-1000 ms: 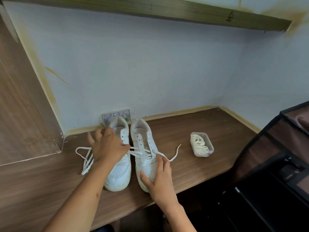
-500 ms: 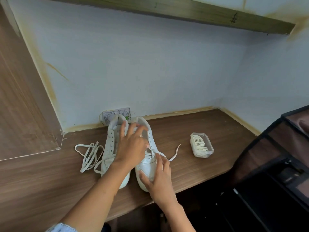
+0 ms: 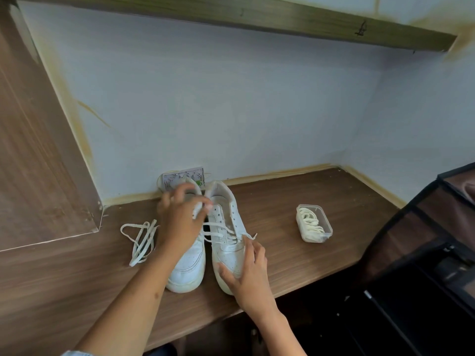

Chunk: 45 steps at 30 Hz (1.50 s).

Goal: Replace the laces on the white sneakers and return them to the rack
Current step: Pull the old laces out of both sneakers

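Head view: left hand (image 3: 180, 222), fingers loosely curled, grip unclear, hovers left of the right sneaker (image 3: 226, 237), whose toe the right hand (image 3: 246, 271) holds at the desk (image 3: 321, 255) front edge, long axis running toward the back edge.

Two sneakers stand side by side on the worktop (image 3: 295, 199) in front of me, the left sneaker (image 3: 189, 268) touching the right sneaker (image 3: 226, 227), toes toward me and heels near the wall, with a card (image 3: 180, 176) leaning on the wall behind them. A loose lace (image 3: 140, 240) lies on the worktop left of the sneakers, and a tub (image 3: 314, 223) with laces in it sits well apart on the right. My left hand (image 3: 180, 224) is over the left sneaker, and my right hand (image 3: 250, 273) rests on the toe of the right sneaker.
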### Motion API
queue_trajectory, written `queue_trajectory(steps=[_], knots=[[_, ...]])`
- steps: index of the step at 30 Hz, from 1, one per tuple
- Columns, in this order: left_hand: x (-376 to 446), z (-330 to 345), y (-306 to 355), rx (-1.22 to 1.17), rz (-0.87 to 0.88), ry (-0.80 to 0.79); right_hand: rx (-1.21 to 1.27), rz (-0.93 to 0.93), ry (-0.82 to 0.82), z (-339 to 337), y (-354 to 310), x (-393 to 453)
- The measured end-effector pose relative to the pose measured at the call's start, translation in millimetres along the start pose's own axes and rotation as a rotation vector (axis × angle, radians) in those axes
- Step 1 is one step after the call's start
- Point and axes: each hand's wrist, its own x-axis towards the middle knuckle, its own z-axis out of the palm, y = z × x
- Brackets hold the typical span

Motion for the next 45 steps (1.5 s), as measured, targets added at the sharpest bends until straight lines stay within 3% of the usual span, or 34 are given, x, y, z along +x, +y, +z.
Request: queue_trajectory(steps=[3, 6, 10, 12, 17, 21, 23, 27, 33, 35, 37, 39, 45], knots=[[-8, 12, 18, 0.162, 0.326, -0.196, -0.009, -0.001, 0.007, 0, 0, 0], [-8, 16, 33, 0.326, 0.316, -0.288, -0.017, 0.001, 0.007, 1, 1, 0], [-6, 16, 36, 0.376, 0.35, -0.242, -0.017, 0.0, 0.002, 1, 1, 0], [-5, 16, 32, 0.277, 0.272, -0.099, -0.005, 0.002, 0.001, 1, 2, 0], [4, 0, 13, -0.002, -0.174, 0.287, 0.004, 0.007, -0.005, 0, 2, 0], [5, -10, 8, -0.206, -0.372, 0.339, 0.003, 0.01, -0.011, -1, 1, 0], [7, -14, 5, -0.16, -0.411, 0.332, -0.001, 0.013, -0.016, -1, 1, 0], [1, -12, 6, -0.003, -0.325, 0.153, 0.007, 0.014, -0.018, -1, 0, 0], [0, -7, 10, -0.002, 0.125, -0.084, 0.008, 0.027, -0.031, -1, 1, 1], [-2, -7, 12, 0.027, 0.202, -0.269, 0.017, 0.028, -0.035, -2, 1, 2], [-6, -7, 11, 0.075, 0.187, -0.497, 0.043, 0.045, -0.038, -5, 2, 3], [-9, -4, 6, 0.097, 0.159, -0.609, 0.095, 0.067, -0.022, -11, 1, 6], [-10, -1, -5, 0.071, 0.196, -0.633, -0.001, -0.004, 0.051, -15, -3, 20]])
